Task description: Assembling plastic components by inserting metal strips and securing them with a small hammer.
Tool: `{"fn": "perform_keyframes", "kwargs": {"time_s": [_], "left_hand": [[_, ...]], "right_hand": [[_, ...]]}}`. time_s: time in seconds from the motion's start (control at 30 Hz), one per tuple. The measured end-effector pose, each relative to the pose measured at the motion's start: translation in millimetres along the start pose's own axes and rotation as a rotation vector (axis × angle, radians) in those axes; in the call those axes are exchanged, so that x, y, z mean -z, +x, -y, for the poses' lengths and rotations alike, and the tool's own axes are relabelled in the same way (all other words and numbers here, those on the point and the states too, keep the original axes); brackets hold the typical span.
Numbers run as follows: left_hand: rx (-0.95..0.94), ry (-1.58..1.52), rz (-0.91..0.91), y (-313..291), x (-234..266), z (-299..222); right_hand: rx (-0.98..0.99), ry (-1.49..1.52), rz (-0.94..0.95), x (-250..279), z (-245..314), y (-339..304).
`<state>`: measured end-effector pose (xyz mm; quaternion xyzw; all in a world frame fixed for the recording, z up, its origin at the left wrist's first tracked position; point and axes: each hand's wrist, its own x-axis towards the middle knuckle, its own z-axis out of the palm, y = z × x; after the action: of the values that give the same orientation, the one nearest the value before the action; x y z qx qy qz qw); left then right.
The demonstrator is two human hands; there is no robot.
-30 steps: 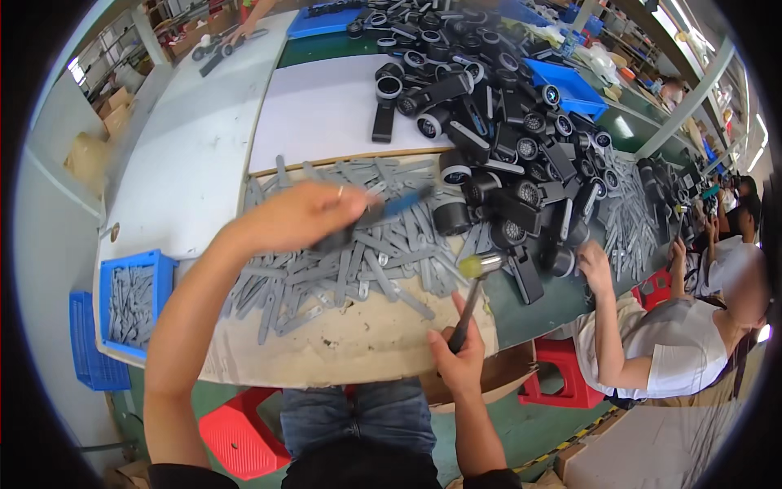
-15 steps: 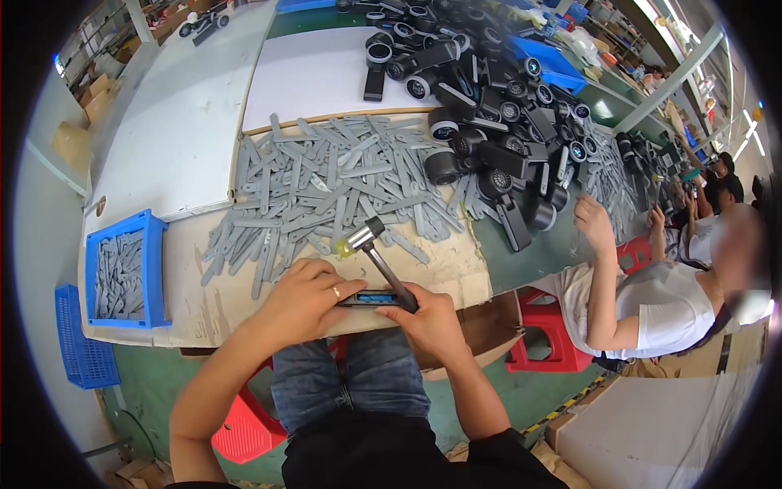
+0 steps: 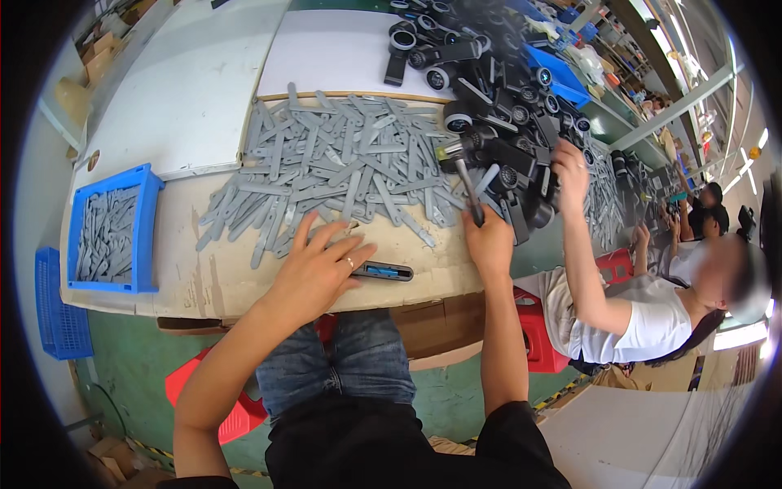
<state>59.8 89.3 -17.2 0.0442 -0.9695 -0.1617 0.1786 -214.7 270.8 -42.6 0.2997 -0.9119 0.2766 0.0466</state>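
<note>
A mallet (image 3: 470, 189) is in the grip of my right hand (image 3: 490, 244), its head, with a yellowish face, pointing away over the edge of the dark parts pile. My left hand (image 3: 318, 265) has its fingers spread above the table's near edge. Beside its fingertips lies a black elongated housing (image 3: 384, 271) with a blue part inside its slot. The left end of the housing is partly covered by the fingers. Beyond both hands spreads a heap of grey flat strips (image 3: 326, 163).
A blue bin (image 3: 147, 236) of small grey strips stands on the left. Black device assemblies with round heads (image 3: 513, 122) pile up at the far right. A co-worker's hand (image 3: 572, 175) reaches into that pile. A blue basket (image 3: 61, 306) sits lower left.
My right hand has let go of the housing and swung the mallet rightward and away. The fingers of my left hand have spread, and the housing now lies on the table.
</note>
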Motion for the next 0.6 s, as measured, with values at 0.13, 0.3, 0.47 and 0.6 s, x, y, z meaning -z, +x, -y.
{"fn": "perform_keyframes", "kwargs": {"time_s": [0.13,0.3,0.47,0.6], "left_hand": [[0.07,-0.088,-0.218,2,12,-10],[0.067,-0.173,-0.303,32,29,-24],[0.007,-0.396,-0.176,28,20,-52],[0.385,-0.694,-0.246,4,6,-68]], "right_hand": [[-0.022,0.109,0.005,28,19,-10],[0.149,0.217,0.193,66,40,-44],[0.51,0.409,0.377,82,74,-70],[0.339,0.343,0.15,66,77,-107]]}}
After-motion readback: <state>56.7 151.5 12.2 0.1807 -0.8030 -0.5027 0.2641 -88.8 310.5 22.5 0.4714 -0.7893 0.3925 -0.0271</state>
